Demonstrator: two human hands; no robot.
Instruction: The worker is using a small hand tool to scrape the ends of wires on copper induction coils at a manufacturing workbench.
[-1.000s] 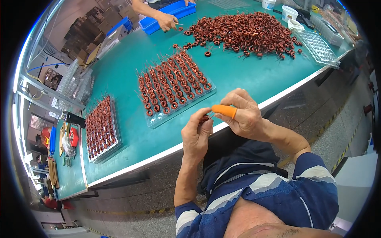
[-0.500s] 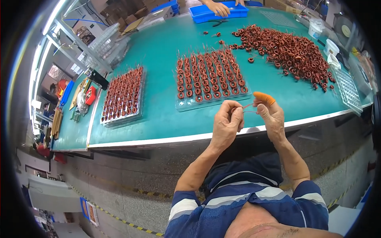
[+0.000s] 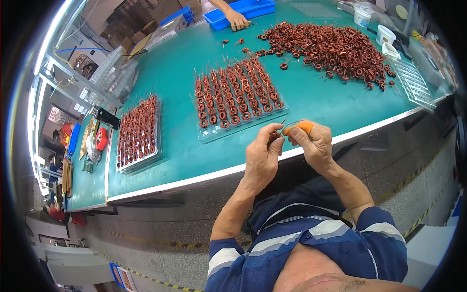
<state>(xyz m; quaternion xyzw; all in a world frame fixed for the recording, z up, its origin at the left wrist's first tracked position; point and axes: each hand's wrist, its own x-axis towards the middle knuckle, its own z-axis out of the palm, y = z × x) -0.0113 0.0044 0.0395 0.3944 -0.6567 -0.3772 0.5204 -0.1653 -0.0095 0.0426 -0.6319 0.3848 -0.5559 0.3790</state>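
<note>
My left hand (image 3: 261, 156) is closed in a pinch around a red-brown wire-wound ring coil (image 3: 273, 137), mostly hidden by the fingers. Beside it, my right hand (image 3: 317, 148) pinches the coil's thin wire lead (image 3: 291, 123) between thumb and forefinger. An orange finger cover (image 3: 304, 127) sits on that forefinger. Both hands are over the front edge of the green table, almost touching. Just beyond them lies a clear plastic tray (image 3: 208, 137) filled with rows of similar coils, their leads pointing up.
Another filled coil tray (image 3: 141, 165) lies left, near a black cylinder (image 3: 105, 117). A large heap of loose coils (image 3: 326, 51) covers the far right. An empty clear tray (image 3: 413, 87) and white tubs (image 3: 386, 35) stand beyond. A co-worker's hand (image 3: 237, 20) is by a blue bin (image 3: 214, 19).
My right hand has come closer to the left, its fingers now curled around the lead. The view has shifted, and the co-worker's hand has come out of the blue bin onto the table.
</note>
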